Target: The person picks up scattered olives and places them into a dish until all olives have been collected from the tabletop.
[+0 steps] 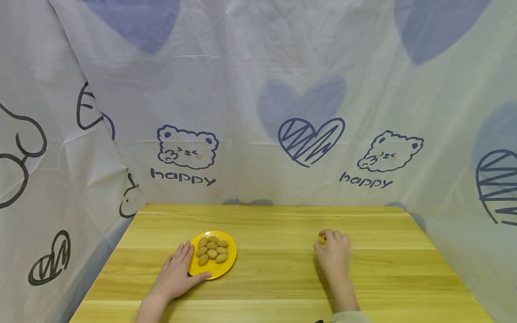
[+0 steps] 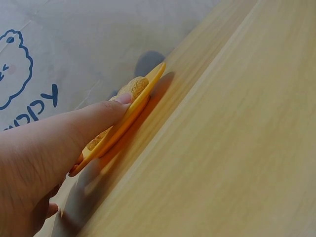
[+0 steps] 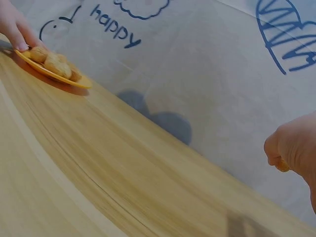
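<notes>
A round yellow plate with several tan, wrinkled walnuts on it lies on the left part of the table. My left hand rests at its left side, fingers stretched along the rim and the thumb over the near edge. In the left wrist view, the thumb lies on top of the plate's rim, beside the walnuts. To the right, apart from the plate, my right hand pinches a single walnut between thumb and fingers. Most of that walnut is hidden by the hand in the right wrist view.
The wooden table carries both hands' work. Behind it hangs a pale cloth printed with hearts, bears and the word "happy", reaching down to the table's far edge. More of this cloth hangs along the left and right sides.
</notes>
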### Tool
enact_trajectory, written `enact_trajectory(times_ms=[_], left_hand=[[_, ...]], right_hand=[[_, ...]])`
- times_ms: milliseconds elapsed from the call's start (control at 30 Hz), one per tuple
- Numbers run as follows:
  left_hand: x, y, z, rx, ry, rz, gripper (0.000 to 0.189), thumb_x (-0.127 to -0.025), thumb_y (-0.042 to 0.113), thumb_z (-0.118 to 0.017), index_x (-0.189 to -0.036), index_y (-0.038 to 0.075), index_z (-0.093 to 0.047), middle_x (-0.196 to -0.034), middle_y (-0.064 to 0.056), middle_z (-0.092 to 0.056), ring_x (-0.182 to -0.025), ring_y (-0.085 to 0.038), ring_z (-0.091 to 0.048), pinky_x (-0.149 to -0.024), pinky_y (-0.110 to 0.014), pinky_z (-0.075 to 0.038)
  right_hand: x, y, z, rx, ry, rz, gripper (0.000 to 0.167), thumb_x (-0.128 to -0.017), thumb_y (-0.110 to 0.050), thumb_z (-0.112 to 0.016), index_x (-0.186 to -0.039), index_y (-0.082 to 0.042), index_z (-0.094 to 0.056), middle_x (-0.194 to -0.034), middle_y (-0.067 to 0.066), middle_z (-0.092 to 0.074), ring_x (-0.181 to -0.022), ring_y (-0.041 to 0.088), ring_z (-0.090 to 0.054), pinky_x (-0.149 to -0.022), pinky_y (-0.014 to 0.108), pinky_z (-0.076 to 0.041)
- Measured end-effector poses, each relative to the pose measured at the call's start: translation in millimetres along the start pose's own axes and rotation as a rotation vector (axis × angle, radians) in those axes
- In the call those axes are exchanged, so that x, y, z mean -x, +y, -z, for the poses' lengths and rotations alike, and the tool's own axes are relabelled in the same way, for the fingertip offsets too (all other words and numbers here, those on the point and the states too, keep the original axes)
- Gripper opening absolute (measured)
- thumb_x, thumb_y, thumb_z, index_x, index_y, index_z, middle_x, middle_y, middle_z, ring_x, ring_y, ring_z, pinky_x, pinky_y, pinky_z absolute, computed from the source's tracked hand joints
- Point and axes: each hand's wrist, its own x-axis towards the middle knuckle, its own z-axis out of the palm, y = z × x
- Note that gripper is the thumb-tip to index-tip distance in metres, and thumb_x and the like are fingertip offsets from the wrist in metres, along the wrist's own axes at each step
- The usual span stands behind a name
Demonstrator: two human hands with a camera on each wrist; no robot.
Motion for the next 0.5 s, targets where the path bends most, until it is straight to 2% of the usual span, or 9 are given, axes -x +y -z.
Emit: enact_trajectory(times_ms=[300,500], left_hand=[[-0.5,0.3,0.8,0.001,-0.01,0.006,0.111,-0.08,0.078,-0.052,-0.151,-0.003,-0.029,-0.161,-0.02,-0.019,-0.15,-0.041,-0.015,-0.117,-0.067,-0.015],[-1.0,-0.6,0.2,0.001,-0.017,0.011,0.111,-0.079,0.079,-0.052,-0.151,-0.003,-0.029,-0.162,-0.02,-0.018,-0.15,-0.041,-0.015,-0.117,-0.067,-0.015]], right_hand=[[3.4,-20.3,-7.6,-0.034,-0.01,0.061,0.018,-0.079,-0.006,-0.072,-0.096,-0.005,-0.068,-0.091,0.013,-0.064,-0.094,0.033,-0.053,-0.085,0.049,-0.042],[7.1,-33.8,-12.6,-0.059,0.024,0.134,0.019,-0.075,-0.005,-0.075,-0.093,-0.006,-0.068,-0.091,0.013,-0.066,-0.093,0.034,-0.055,-0.085,0.049,-0.044]])
